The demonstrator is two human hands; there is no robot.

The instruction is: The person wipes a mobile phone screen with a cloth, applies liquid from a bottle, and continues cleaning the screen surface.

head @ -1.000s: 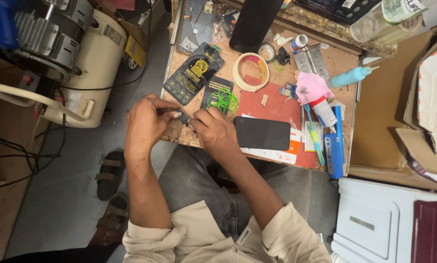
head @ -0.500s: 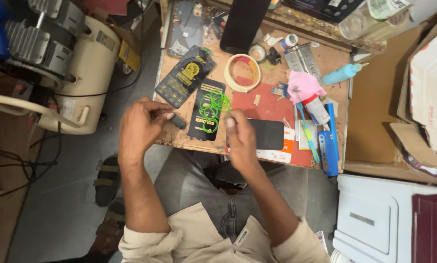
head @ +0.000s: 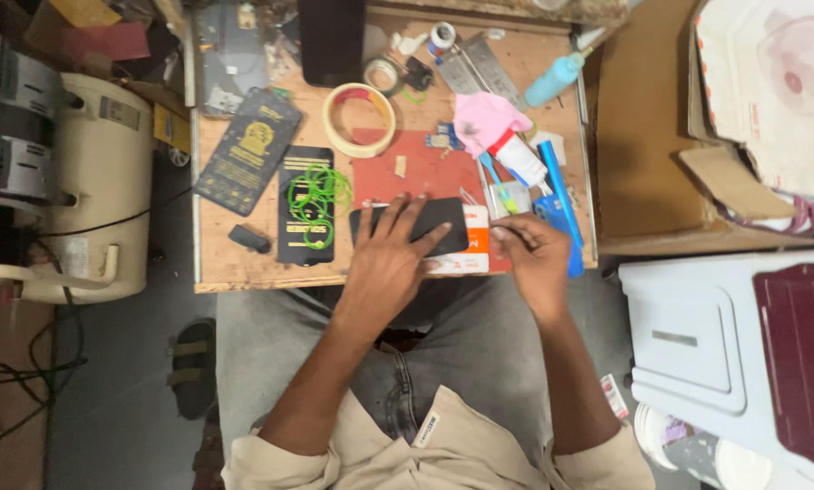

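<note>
My left hand point(head: 387, 263) lies flat on a black phone point(head: 445, 220), fingers spread over its left half. The phone rests face down on a white and orange box point(head: 469, 261) at the front of the small wooden table point(head: 235, 270). My right hand point(head: 536, 256) is at the box's right end with its fingertips pinched together beside a blue tool point(head: 558, 195). Whether those fingers hold anything is not visible. A black package with green rubber bands point(head: 305, 205) lies just left of the phone.
Also on the table are a red mat point(head: 425, 171), a tape roll point(head: 359, 120), a pink cloth point(head: 487, 118), a white tube point(head: 520, 156), a blue bottle point(head: 552, 80) and a small black piece point(head: 248, 239). A cream machine point(head: 98, 181) stands left, a cardboard box point(head: 643, 136) and a white cabinet point(head: 697, 336) right.
My left hand left the small black piece on the table and moved right onto the phone. My right hand slid off the phone to the box's right end.
</note>
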